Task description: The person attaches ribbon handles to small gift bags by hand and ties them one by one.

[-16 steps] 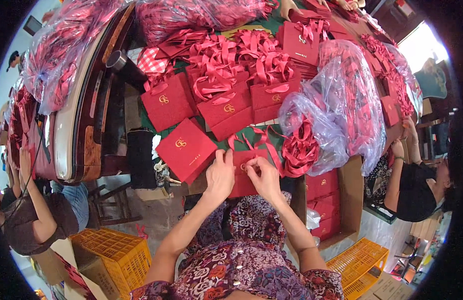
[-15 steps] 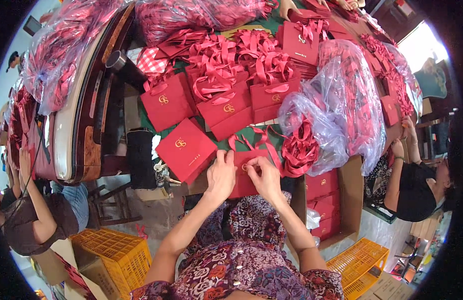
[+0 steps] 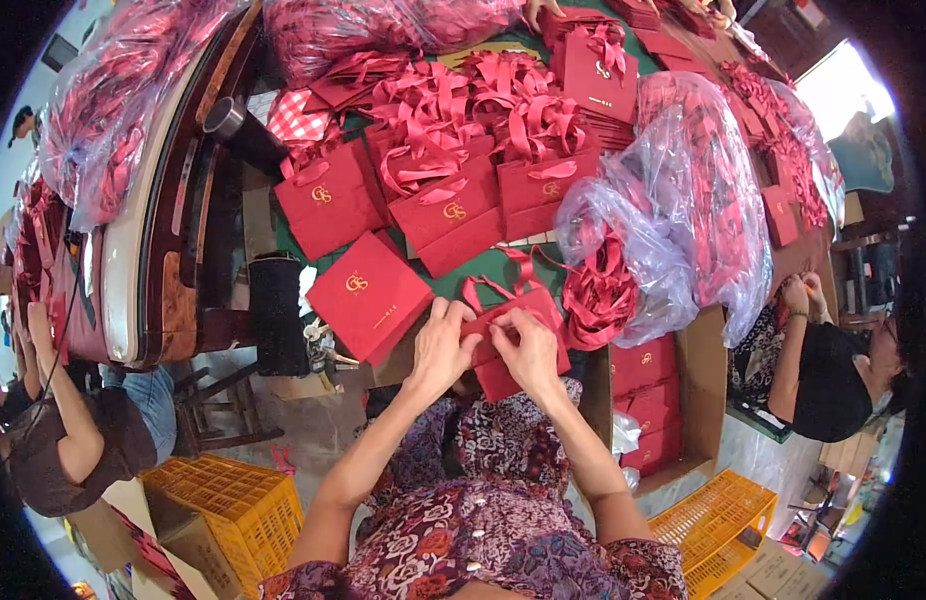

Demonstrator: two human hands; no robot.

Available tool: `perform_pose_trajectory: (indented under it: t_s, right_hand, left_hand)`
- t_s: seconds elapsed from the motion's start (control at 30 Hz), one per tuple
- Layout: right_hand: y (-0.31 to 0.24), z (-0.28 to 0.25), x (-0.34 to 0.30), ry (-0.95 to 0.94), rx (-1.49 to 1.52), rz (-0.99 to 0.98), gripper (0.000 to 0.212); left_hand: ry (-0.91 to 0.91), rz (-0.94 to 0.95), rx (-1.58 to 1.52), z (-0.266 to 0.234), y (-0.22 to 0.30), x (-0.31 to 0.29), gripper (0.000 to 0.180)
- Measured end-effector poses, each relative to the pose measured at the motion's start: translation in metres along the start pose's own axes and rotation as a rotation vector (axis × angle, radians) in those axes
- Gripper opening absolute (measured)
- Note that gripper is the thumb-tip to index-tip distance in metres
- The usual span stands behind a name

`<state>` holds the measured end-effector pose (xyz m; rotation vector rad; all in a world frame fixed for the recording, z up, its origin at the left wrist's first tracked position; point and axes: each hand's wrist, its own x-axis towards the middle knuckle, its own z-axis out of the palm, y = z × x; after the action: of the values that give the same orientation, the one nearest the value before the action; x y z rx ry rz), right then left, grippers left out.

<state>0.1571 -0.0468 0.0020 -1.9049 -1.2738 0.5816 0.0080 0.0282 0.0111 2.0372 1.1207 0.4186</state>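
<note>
In front of my body is a red paper gift bag (image 3: 495, 379) with gold print, tilted a little between my hands. My left hand (image 3: 443, 347) grips its left edge, thumb on the front and fingers curled. My right hand (image 3: 528, 348) is closed in a pinch at the bag's upper front; whatever lies between its fingertips is hidden. A red ribbon handle (image 3: 524, 266) loops up from the bag's far edge. Just left lies a short stack of flat red gift bags (image 3: 371, 300). Beyond it stand rows of finished-looking red gift bags (image 3: 448, 222) with ribbon handles on top.
A clear plastic bag (image 3: 663, 290) beside a bundle of red ribbons (image 3: 601, 300) lies right of my hands. Below is an open carton (image 3: 701, 410) holding red bags. Yellow crates (image 3: 223, 510) flank me. A black tumbler (image 3: 245, 137) stands left. Several people work nearby.
The gift bag between my hands has turned, its right side rising. My left thumb has moved onto its front, while my right hand keeps its pinch, shifted very slightly.
</note>
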Motion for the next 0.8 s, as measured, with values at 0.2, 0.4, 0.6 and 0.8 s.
perform_pose_trajectory:
  t_s: [0.2, 0.4, 0.6, 0.8]
  right_hand:
    - [-0.001, -0.003, 0.0, -0.009, 0.031, 0.02, 0.013]
    - [-0.004, -0.004, -0.002, -0.014, 0.023, -0.002, 0.012]
    - [-0.004, -0.002, -0.002, 0.046, -0.045, -0.083, 0.012]
    - [-0.013, -0.002, -0.002, 0.072, -0.187, -0.208, 0.012]
  left_hand:
    - [0.062, 0.072, 0.025, 0.004, 0.003, 0.0, 0.017]
    - [0.077, 0.13, -0.015, 0.004, -0.001, 0.004, 0.011]
    - [0.026, 0.08, -0.195, 0.003, -0.002, 0.007, 0.01]
    - [0.083, 0.11, -0.162, 0.006, 0.006, 0.004, 0.01]
